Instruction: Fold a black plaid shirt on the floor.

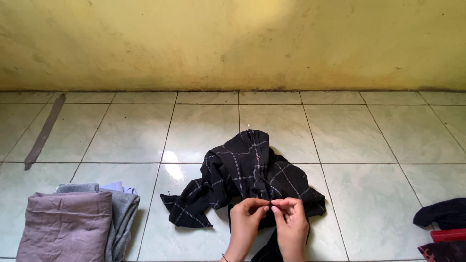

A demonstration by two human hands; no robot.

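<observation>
A black shirt with thin white check lines (238, 177) lies crumpled on the pale tiled floor, its buttoned front strip running away from me. My left hand (246, 218) and my right hand (292, 221) meet at the shirt's near edge. Both pinch the cloth of the front strip between fingertips, thumbs almost touching. A thin band circles my left wrist.
A folded stack of mauve, grey and lilac clothes (77, 221) sits at the lower left. Dark and red garments (444, 228) lie at the lower right edge. A grey strip (44, 131) rests on the tiles at left. A yellow wall (233, 43) stands behind.
</observation>
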